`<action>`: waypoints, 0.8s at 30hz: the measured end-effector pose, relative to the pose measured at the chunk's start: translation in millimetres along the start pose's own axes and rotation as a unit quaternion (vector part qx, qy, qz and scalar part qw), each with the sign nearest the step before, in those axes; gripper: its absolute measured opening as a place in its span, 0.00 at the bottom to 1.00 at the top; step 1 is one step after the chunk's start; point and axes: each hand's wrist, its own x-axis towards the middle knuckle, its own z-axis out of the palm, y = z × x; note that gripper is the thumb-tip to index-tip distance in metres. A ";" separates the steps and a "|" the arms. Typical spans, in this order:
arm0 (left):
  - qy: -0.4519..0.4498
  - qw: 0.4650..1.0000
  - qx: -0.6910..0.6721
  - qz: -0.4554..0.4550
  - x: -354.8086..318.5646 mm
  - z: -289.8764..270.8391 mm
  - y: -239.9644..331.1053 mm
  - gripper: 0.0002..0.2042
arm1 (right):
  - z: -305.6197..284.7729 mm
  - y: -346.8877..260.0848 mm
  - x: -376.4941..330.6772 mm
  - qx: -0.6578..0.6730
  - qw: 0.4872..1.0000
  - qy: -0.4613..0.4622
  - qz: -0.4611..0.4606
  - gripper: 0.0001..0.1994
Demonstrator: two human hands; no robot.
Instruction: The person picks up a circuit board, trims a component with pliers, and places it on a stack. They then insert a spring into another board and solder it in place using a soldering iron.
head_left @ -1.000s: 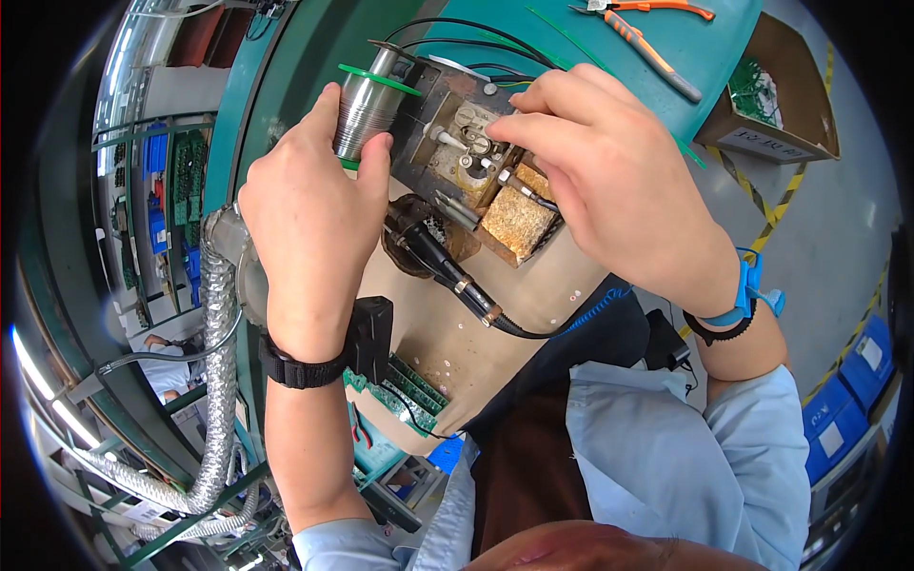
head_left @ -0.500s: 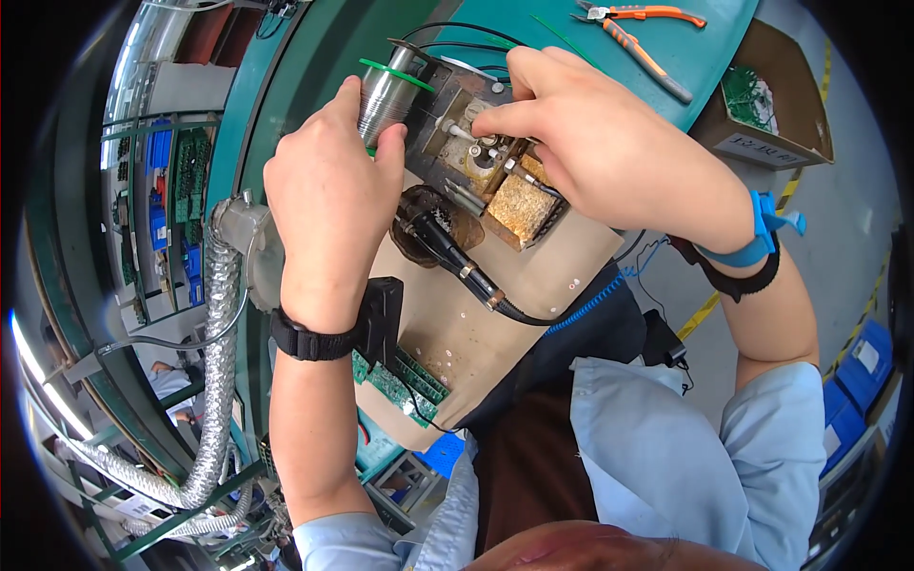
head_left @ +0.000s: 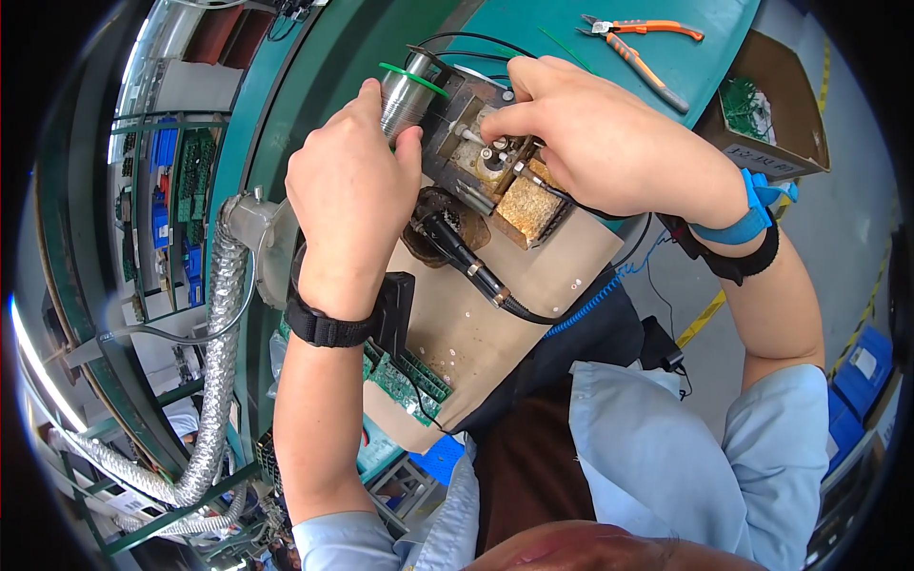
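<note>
Teal bench (head_left: pixel 543 19), grey floor (head_left: pixel 828 238); left hand (head_left: pixel 354 181) clasps solder spool (head_left: pixel 407 103); right hand (head_left: pixel 614 143) curled, hold hidden.

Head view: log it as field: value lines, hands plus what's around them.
Left hand: fingers and thumb at the sides of the wire spool
Right hand: fingers over the metal fixture; exact contact unclear
Spool: silvery wire, green flange
Beside fixture: golden sponge
Nearer the body: black-handled tool, tip end in a round holder
Beyond right hand: orange-handled pliers, jaws apart
Far right: cardboard box, green pieces inside
</note>
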 end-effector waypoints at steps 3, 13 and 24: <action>0.012 1.000 0.004 0.009 -1.7 3.7 -0.3 0.24 | -0.8 -0.7 0.8 0.005 1.000 -0.014 0.003 0.21; 0.056 0.996 0.041 0.051 -4.3 8.4 0.5 0.21 | 2.4 -3.7 -10.2 0.018 0.999 0.043 -0.004 0.20; 0.042 0.997 0.052 0.042 -3.1 4.9 5.2 0.17 | 8.5 -4.4 -13.3 0.040 0.997 0.072 0.002 0.20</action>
